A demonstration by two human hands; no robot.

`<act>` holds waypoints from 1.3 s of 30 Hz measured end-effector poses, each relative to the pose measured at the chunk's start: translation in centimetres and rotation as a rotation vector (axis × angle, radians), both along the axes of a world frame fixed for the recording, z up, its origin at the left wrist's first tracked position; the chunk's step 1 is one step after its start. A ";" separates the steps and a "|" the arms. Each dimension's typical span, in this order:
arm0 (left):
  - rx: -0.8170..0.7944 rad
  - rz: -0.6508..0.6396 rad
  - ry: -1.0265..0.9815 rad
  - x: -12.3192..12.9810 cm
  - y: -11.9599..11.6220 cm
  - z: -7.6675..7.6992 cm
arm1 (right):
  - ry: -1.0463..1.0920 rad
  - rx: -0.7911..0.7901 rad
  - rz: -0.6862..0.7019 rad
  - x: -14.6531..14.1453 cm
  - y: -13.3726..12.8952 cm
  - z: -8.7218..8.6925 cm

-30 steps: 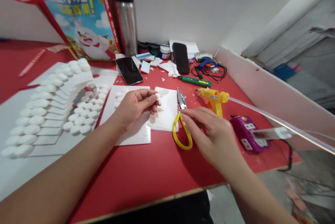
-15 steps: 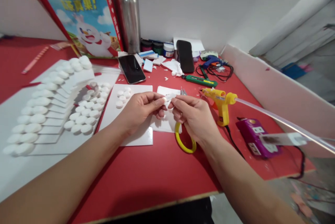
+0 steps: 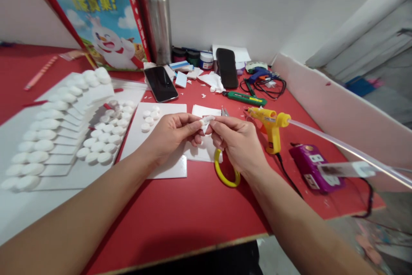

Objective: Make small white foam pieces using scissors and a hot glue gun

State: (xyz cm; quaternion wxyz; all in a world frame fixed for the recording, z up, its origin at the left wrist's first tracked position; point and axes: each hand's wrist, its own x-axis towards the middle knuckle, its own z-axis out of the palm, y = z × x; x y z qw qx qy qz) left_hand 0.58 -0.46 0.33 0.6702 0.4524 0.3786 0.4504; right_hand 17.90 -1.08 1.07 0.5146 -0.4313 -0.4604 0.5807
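Observation:
Between my two hands is a small, crumpled white piece (image 3: 207, 123), paper-like or cloth-like; its exact kind is too small to make out. My left hand (image 3: 175, 131) pinches its left end between thumb and finger. My right hand (image 3: 236, 140) pinches the other end. Below them lie a white board (image 3: 170, 165) and a stack of white paper (image 3: 204, 152). Several small white discs (image 3: 148, 120) rest on the board beside my left hand. Scissors with a yellow handle (image 3: 227, 180) lie partly under my right hand, which hides some of them.
Many white discs (image 3: 99, 146) and overlapping white cards with round pads (image 3: 48, 133) cover the left side. A yellow glue gun (image 3: 273, 131) with a long clear stick and a purple box (image 3: 313, 167) are at right. Phones (image 3: 161, 84), a green pen-like tool (image 3: 246, 98) and a steel flask (image 3: 156, 22) stand or lie behind.
Both hands stay in nearly the same place. The white piece between the fingertips has shifted shape slightly, and the whole view has moved a little.

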 end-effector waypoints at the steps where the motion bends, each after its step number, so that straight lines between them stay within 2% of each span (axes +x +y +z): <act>1: -0.001 0.000 -0.002 0.0 0.0 0.0 | -0.001 0.006 0.004 0.0 0.0 -0.1; 5: -0.005 0.002 -0.018 0.1 0.0 -0.1 | -0.012 0.032 0.018 0.1 0.0 -0.1; 12: -0.010 0.011 -0.033 0.1 -0.1 -0.1 | -0.170 0.112 -0.040 -0.2 -0.2 0.5; 22: -0.036 0.008 -0.073 0.3 0.0 -0.2 | -0.222 0.134 -0.058 -0.2 -0.4 0.6; 31: -0.005 0.005 -0.057 0.2 -0.1 -0.5 | -0.429 0.298 -0.063 0.1 -0.5 0.4; 39: 0.017 0.043 -0.065 0.4 -0.1 -0.7 | -0.498 0.370 -0.068 0.1 -0.6 0.3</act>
